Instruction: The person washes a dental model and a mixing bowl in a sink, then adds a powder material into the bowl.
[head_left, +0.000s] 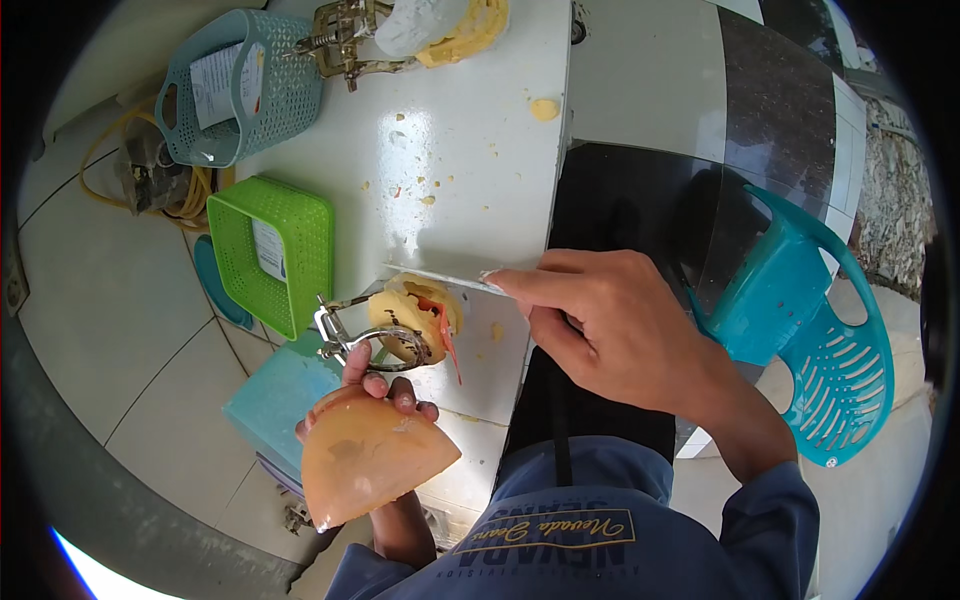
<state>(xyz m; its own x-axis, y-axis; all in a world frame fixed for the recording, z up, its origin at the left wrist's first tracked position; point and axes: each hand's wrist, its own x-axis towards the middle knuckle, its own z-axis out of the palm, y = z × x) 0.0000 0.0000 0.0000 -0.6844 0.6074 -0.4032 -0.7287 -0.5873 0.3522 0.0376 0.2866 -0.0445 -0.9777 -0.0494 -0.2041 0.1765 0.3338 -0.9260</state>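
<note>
Orange flexible bowl (370,460) gripped in left hand (380,385), below metal articulator with yellow cast (405,325) at white table (480,180) edge. Right hand (600,325) pinches thin blade (440,278), angled onto cast for scraping.

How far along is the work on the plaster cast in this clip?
Done: another plaster model in a brass frame sits at the table's far end, and crumbs dot the white table. In hand: the right hand holds a blade to the yellow cast; the left hand holds an orange bowl. What remains cannot be told.
</note>
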